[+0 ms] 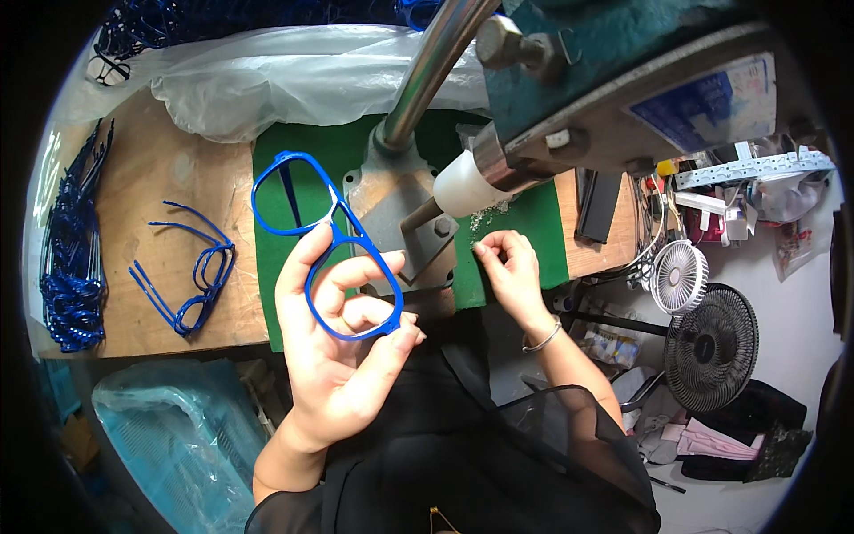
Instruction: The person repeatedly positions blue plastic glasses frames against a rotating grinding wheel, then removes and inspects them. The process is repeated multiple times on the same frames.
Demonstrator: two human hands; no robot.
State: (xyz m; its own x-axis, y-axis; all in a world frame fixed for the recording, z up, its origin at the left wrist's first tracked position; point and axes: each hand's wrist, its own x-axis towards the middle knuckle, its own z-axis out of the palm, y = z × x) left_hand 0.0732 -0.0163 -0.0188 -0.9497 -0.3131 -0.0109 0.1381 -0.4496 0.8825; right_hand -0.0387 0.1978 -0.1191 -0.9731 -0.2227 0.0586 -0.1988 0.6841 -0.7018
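My left hand (329, 374) holds up a blue eyeglass frame (348, 214), fingers and thumb gripping one rim and its outer corner. Both rims of the frame are empty, and one temple shows behind the far rim. On the green mat (549, 240), my right hand (516, 278) rests with thumb and fingertips pinched together; whatever may be between them is too small to make out. Beside it, small clear bits (483, 219) lie scattered under the white cylindrical head (464, 183) of a bench press. A metal rod (420, 214) points from the press's base toward the held frame.
Two blue eyeglass frames (211, 276) lie on the wooden table, with a long pile of blue frames (71, 258) at its left edge. Clear plastic sheeting (267, 80) covers the back. The press body (623, 89) overhangs the right side. Fans (712, 347) stand right; a plastic-covered blue chair (182, 436) sits lower left.
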